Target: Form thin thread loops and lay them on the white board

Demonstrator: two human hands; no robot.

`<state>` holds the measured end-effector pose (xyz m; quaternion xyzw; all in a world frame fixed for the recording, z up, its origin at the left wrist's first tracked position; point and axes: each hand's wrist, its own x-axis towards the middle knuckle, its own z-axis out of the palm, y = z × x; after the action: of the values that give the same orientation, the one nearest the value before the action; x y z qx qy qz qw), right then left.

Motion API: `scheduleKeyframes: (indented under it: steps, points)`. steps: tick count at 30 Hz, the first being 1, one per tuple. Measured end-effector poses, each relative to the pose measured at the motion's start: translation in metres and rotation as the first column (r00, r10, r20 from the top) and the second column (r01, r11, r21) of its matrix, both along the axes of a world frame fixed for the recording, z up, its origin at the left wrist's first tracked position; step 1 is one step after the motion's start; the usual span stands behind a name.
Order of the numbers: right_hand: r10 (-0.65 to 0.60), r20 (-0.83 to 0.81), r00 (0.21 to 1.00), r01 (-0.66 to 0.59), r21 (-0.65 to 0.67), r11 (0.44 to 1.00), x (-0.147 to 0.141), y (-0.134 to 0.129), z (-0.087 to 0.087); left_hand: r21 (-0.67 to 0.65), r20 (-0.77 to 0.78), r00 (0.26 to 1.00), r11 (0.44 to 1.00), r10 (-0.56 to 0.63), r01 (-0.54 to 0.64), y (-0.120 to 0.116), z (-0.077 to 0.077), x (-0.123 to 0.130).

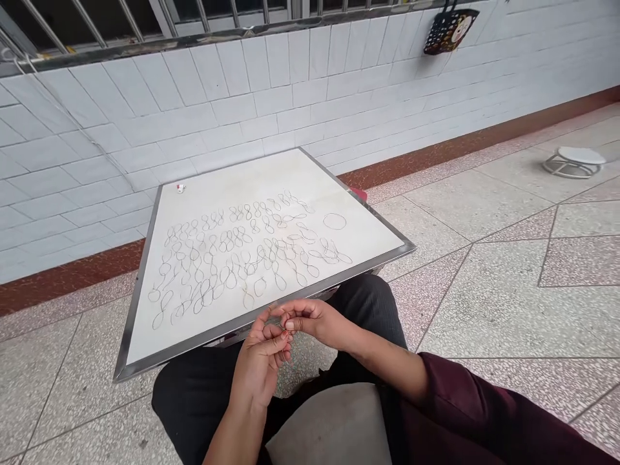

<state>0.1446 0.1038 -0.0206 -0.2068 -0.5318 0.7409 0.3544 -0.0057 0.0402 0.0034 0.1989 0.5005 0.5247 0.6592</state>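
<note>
Many thin dark wire loops, several twisted into figure-eights, lie in rows on the white table. One rounder loop lies apart on the right. In front of the table's near edge, above my lap, my left hand and my right hand meet at the fingertips. Both are closed in a pinch. A bit of thin wire shows below the left fingers, but most of what the hands hold is hidden between the fingers.
A small white and red item sits at the table's back left. A white round stool stands on the floor at the far right. A dark patterned bag hangs on the tiled wall behind. My knees are under the table's near edge.
</note>
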Motion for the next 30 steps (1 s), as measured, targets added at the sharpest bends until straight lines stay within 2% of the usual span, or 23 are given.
scheduleKeyframes:
  steps: [3,7,9,11,14,17,19,22,26,30]
  points:
    - [0.01,-0.065,0.998,-0.012,-0.038,0.999,-0.002,0.023,0.009,0.025,-0.004,1.0,1.0,0.012,-0.012,0.026,0.011,-0.001]
    - [-0.095,-0.096,0.991,0.096,0.004,0.995,-0.002,0.049,0.017,0.112,-0.144,0.989,0.994,0.02,-0.003,0.055,0.023,0.004]
    - [-0.096,-0.071,0.993,0.098,0.035,0.995,-0.001,0.057,0.016,0.195,-0.272,0.962,0.98,0.018,0.036,0.062,0.021,0.008]
    - [-0.09,-0.038,0.995,0.091,0.04,0.995,0.001,0.062,0.012,0.304,-0.411,0.909,0.951,0.075,0.059,0.066,0.014,0.013]
    - [-0.182,-0.048,0.982,0.183,0.005,0.983,0.001,0.066,0.004,0.366,-0.51,0.85,0.928,0.132,0.076,0.071,0.0,0.019]
    - [-0.293,-0.02,0.956,0.294,0.029,0.955,0.0,0.067,-0.002,0.362,-0.489,0.864,0.929,0.115,0.081,0.077,-0.005,0.022]
    - [-0.37,0.008,0.929,0.368,0.072,0.927,0.001,0.065,-0.003,0.341,-0.436,0.894,0.938,0.105,0.057,0.079,-0.002,0.024]
    - [-0.442,0.042,0.896,0.436,0.111,0.893,0.005,0.057,-0.002,0.299,-0.33,0.933,0.953,0.142,-0.039,0.08,0.009,0.029]
    - [-0.345,0.048,0.937,0.343,0.041,0.938,0.009,0.046,-0.005,0.285,-0.212,0.95,0.944,0.229,-0.164,0.076,0.019,0.036]
    - [-0.274,-0.006,0.962,0.273,-0.042,0.961,0.01,0.04,-0.007,0.27,-0.204,0.949,0.945,0.241,-0.182,0.073,0.019,0.039]
